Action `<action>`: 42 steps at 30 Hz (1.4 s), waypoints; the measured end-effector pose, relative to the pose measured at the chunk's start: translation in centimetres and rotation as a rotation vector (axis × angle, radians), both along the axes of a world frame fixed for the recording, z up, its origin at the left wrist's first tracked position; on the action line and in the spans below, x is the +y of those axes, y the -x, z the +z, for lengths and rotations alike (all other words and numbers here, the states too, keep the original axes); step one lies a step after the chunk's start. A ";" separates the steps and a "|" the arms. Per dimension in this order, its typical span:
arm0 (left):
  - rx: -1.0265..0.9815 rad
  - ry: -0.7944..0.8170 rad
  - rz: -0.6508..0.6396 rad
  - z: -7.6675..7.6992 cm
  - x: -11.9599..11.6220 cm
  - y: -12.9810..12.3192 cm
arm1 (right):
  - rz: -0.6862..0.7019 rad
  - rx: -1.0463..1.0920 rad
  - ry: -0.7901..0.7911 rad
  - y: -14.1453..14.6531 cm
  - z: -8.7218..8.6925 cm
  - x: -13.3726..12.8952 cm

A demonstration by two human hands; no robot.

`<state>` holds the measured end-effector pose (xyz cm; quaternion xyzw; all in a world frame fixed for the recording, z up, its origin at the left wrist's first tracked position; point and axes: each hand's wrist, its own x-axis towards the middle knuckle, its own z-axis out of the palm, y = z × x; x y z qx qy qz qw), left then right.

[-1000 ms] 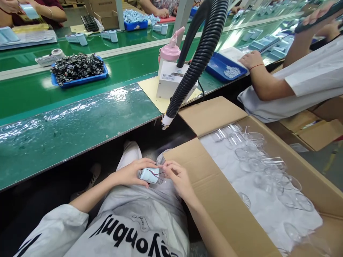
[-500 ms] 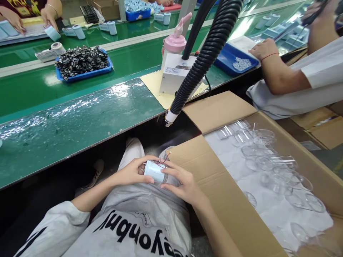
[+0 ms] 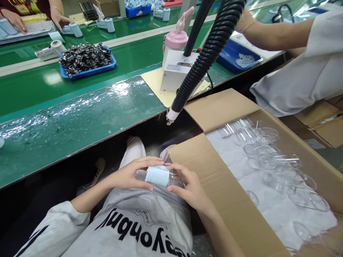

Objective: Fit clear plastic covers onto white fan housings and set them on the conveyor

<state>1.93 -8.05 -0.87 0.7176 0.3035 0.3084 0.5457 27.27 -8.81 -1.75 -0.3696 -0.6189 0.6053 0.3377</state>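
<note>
- Pale-blue plastic cylinder (image 3: pixel 158 176) held sideways, left end rimmed, right end transparent.
- Fingers of left hand (image 3: pixel 131 174) and right hand (image 3: pixel 189 184) pinch its opposite ends.

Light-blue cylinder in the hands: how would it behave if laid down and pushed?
The light-blue cylinder would probably roll on its side, being round. Likely stiff: no dent shows between the fingers. The thin wire looks flexible and might snag.

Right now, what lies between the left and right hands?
In the head view, the light-blue cylinder: left hand around one end, right hand at the clear plastic end.
</note>
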 end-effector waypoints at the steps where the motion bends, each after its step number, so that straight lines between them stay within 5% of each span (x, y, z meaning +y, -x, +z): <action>1: 0.002 -0.005 -0.003 0.1 0.0 0.0 | 0.002 0.014 0.039 0.0 0.1 0.0; 21: 0.012 -0.034 -0.041 0.5 -0.2 0.2 | -0.029 0.185 0.570 2.0 0.0 -0.4; 36: 0.000 -0.009 -0.054 0.4 -0.4 0.4 | 0.131 0.212 0.943 3.0 -0.5 -0.6; 39: 0.028 -0.008 -0.024 1.0 -0.7 0.2 | 0.142 0.142 0.908 2.8 -0.6 -0.9; 42: 0.045 0.066 0.041 1.6 -1.0 0.1 | 0.024 -0.022 0.592 2.3 -0.5 -1.1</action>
